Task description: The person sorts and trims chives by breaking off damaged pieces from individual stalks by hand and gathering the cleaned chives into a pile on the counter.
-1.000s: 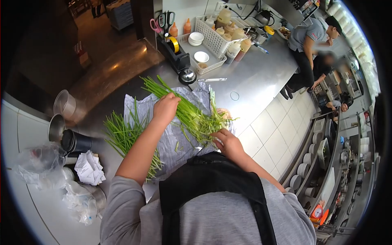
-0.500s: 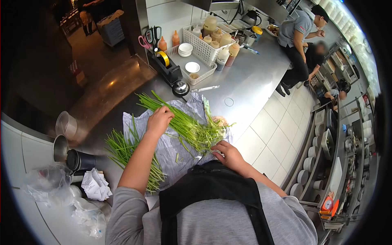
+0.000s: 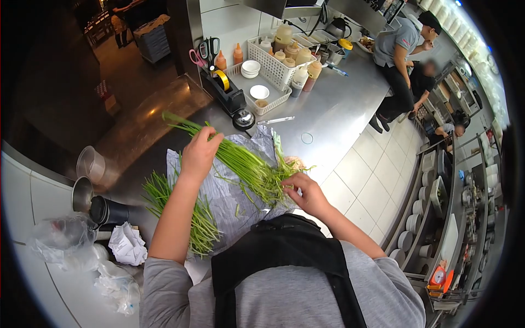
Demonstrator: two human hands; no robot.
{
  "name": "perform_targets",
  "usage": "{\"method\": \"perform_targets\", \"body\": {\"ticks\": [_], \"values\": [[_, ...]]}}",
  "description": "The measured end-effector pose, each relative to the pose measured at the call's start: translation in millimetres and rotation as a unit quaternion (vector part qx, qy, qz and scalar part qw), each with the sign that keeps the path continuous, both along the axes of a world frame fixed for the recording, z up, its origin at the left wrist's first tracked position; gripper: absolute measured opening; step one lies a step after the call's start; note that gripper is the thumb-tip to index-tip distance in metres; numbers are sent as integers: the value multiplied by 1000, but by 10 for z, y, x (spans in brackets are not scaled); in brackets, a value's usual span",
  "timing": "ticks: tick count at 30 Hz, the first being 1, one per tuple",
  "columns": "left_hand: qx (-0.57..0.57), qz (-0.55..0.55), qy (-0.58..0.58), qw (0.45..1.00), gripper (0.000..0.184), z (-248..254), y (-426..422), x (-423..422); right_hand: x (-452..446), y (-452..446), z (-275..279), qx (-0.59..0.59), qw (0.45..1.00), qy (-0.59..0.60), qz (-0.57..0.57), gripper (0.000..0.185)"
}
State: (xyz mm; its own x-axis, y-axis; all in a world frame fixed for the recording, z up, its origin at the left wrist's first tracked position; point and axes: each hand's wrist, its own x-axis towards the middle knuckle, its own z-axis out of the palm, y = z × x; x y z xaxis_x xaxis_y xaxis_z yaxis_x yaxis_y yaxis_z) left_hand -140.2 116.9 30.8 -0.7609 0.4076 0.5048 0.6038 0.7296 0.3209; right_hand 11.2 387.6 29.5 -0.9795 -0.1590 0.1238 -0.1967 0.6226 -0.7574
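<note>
A bunch of long, thin green stalks (image 3: 240, 161), which look like chives, lies slantwise on a crumpled grey sheet (image 3: 227, 218). My left hand (image 3: 200, 154) is closed around its upper left part, and the tips beyond it are blurred. At the bunch's lower right end, among pale, frayed bits, my right hand (image 3: 307, 194) has its fingers bent and thumb close to them, pinching at the stalk ends; the exact piece is too small to make out. A second pile of green stalks (image 3: 203, 227) rests on the left, partly behind my left forearm.
Behind the sheet stand a call bell (image 3: 243, 118), a tape dispenser (image 3: 225, 94) and a white basket (image 3: 273, 63) of sauce bottles. Crumpled paper (image 3: 128, 244) and plastic bags (image 3: 63, 240) lie left. A co-worker (image 3: 398, 52) is at the counter's far right end.
My left hand has moved left and slightly up along the bunch, and the stalk tips have swung left. My right hand has risen slightly at the stalk ends.
</note>
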Motion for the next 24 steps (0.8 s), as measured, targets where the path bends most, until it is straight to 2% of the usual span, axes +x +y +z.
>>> {"method": "perform_targets", "body": {"ticks": [1, 2, 7, 10, 12, 13, 14, 15, 16, 17, 18, 19, 20, 21, 22, 24], "values": [[25, -10, 21, 999, 16, 81, 14, 9, -88, -35, 29, -21, 998, 59, -1, 20], [50, -21, 42, 998, 18, 150, 23, 25, -176, -85, 113, -22, 998, 60, 1, 20], [54, -67, 64, 994, 22, 301, 148, 153, -571, -433, 517, -34, 985, 168, -8, 24], [42, -112, 49, 992, 22, 299, 258, 220, -831, -623, 395, -8, 986, 168, -16, 26], [79, -132, 95, 983, 23, 220, 321, 191, -939, -640, 190, -31, 989, 141, -17, 24], [75, -153, 74, 983, 31, 141, 323, 154, -971, -629, 86, -58, 992, 111, -28, 23], [76, -148, 73, 983, 31, 55, 351, 154, -999, -614, -1, -83, 993, 78, -37, 22], [179, -67, 54, 980, 40, 24, 446, 204, -1016, -593, -60, -81, 993, 75, -31, 22], [278, 16, 33, 960, 50, -33, 530, 258, -1021, -564, -107, -167, 985, -5, -45, 20], [315, 93, -10, 944, 63, -219, 597, 291, -1019, -533, -141, -250, 962, -85, -61, 19], [318, 97, -13, 943, 63, -373, 679, 345, -1005, -507, -137, -247, 963, -89, -60, 19], [449, 135, -169, 867, 63, -508, 771, 406, -987, -480, -119, -284, 948, -125, -72, 18], [558, 165, -317, 749, 65, -637, 860, 450, -971, -458, -117, -321, 930, -160, -84, 17], [615, 125, -371, 685, 59, -682, 936, 487, -960, -439, -141, -328, 925, -169, -88, 16], [617, 127, -374, 681, 59, -735, 946, 507, -949, -420, -156, -324, 926, -174, -89, 16], [602, -87, -507, 611, 50, -783, 933, 569, -919, -397, -185, -331, 923, -180, -74, 16]]}}
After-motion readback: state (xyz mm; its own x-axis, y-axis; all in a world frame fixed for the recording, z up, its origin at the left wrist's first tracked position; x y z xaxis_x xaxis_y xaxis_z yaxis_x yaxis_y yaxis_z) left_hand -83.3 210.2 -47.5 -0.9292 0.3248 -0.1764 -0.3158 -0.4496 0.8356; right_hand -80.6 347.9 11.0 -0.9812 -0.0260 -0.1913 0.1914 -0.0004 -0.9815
